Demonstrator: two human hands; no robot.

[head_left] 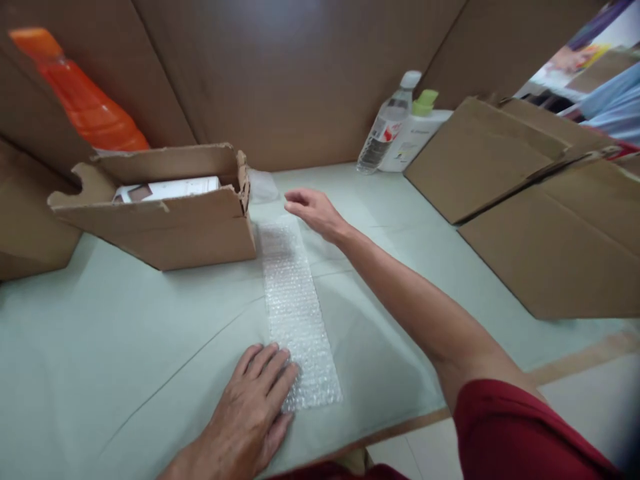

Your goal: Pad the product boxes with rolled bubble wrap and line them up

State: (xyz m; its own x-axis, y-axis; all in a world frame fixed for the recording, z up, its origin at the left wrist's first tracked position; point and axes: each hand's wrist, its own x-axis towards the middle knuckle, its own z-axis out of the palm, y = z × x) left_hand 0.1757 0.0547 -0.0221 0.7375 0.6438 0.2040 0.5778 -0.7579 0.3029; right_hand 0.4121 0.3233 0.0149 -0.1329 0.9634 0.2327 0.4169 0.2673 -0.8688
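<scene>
A long strip of bubble wrap (297,300) lies flat on the pale green table cover (200,320), running away from me. My left hand (260,400) rests flat with its fingers stretched out, the fingertips on the strip's near left edge. Past the strip's far end my right hand (315,210) reaches forward, its fingers bent toward the thumb; whether it holds anything is hidden. Just left of its fingertips is a small piece of translucent plastic (263,185), beside an open cardboard box (210,230) that holds a white box (175,189).
An orange bottle (95,100) stands behind the cardboard box. At the back are a clear water bottle (385,127) and a white bottle with a green cap (417,137). Large cardboard boxes (555,220) stand at right, with another person's blue sleeve (615,100) beyond. Cardboard panels wall the back.
</scene>
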